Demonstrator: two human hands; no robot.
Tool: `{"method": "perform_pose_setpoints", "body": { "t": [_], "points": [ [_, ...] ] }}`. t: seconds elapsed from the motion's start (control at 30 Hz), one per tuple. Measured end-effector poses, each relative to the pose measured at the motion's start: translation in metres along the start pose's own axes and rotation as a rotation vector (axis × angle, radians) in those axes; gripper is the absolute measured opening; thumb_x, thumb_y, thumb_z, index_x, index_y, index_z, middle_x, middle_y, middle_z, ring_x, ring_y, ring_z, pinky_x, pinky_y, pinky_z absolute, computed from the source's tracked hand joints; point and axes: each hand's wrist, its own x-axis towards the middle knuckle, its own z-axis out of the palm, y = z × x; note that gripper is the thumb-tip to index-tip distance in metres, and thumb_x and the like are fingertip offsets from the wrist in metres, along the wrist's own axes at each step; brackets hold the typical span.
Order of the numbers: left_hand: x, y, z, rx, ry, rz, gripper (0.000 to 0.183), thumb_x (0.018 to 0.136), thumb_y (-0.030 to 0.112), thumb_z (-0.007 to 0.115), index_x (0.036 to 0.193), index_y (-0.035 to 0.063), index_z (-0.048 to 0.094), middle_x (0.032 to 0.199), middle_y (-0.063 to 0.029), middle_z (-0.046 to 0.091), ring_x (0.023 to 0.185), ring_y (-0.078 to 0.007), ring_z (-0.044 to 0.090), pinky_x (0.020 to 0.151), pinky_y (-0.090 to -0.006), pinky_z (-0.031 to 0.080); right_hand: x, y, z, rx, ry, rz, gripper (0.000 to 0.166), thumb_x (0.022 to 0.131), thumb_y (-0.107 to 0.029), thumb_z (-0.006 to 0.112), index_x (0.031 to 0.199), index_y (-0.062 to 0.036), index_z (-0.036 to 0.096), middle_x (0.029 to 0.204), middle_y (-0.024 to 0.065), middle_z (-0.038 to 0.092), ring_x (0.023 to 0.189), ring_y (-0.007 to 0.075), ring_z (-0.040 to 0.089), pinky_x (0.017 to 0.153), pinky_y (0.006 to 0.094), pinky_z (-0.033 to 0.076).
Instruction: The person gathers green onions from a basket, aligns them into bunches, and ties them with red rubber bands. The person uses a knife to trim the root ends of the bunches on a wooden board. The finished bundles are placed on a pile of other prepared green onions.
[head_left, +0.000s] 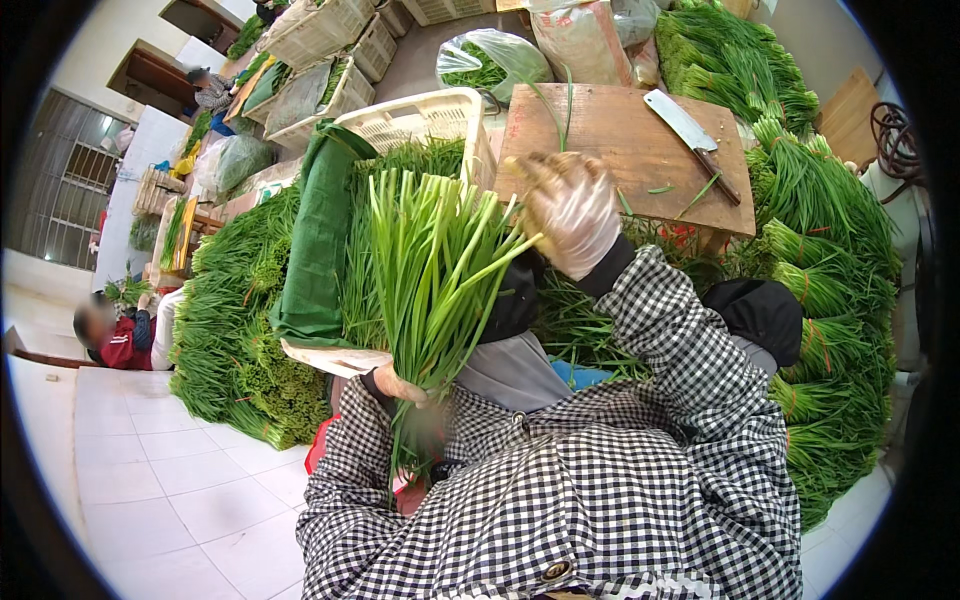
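My left hand (401, 384), in a thin glove, grips a loose bunch of garlic chives (435, 262) around its leafy lower part. The pale cut stalk ends fan upward, and leaf tips hang below my fist. My right hand (570, 214), in a clear plastic glove, is raised just right of the stalk ends, at the near left corner of a wooden board (600, 127). Its fingers are blurred. Two long leaves (562, 112) reach from those fingers across the board; whether they are gripped is unclear. A cleaver (686, 127) with a wooden handle lies on the board's right side.
Behind the bunch stands a cream plastic crate (420, 112) of chives, with green cloth (319, 232) over its side. Tied chive bundles are piled left (247, 315) and right (817, 285). A plastic bag (487, 64) of greens lies beyond. Two people (127, 337) (214, 94) sit at left.
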Motion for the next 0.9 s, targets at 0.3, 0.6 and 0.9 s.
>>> {"method": "perform_pose_setpoints", "body": {
  "t": [0.3,0.6,0.9],
  "points": [
    [0.013,0.026,0.025,-0.06,-0.129,0.313,0.062,0.077,0.003,0.071,0.128,-0.004,0.036,0.084,-0.0144,0.06,0.055,-0.0175,0.059,0.043,-0.0272,0.047,-0.121,0.096,-0.029,-0.474,-1.386,-0.194,0.025,0.081,-0.018,0.061,0.102,-0.0046,0.064,0.098,0.008,0.064,0.093,0.0269,0.061,0.083,0.0422,0.049],
    [-0.006,0.027,0.014,0.33,-0.007,0.089,0.061,0.066,0.016,0.083,0.118,-0.0004,0.054,0.108,-0.0085,0.06,0.091,-0.0188,0.057,0.081,-0.0309,0.046,0.023,-0.014,-0.082,0.771,-0.359,0.419,0.041,0.071,-0.024,0.079,0.105,-0.0067,0.066,0.141,0.0196,0.039,0.13,0.0322,0.035,0.107,0.047,0.026],
    [0.003,0.041,0.016,0.605,-0.003,0.013,0.059,0.051,0.008,0.082,0.106,0.0028,0.061,0.096,-0.0083,0.062,0.084,-0.0241,0.057,0.074,-0.0357,0.047,-0.013,-0.024,-0.017,1.56,-0.359,0.712,0.024,0.069,-0.012,0.077,0.092,-0.0071,0.072,0.128,0.0191,0.048,0.114,0.0323,0.049,0.096,0.0383,0.042]
  ]
}}
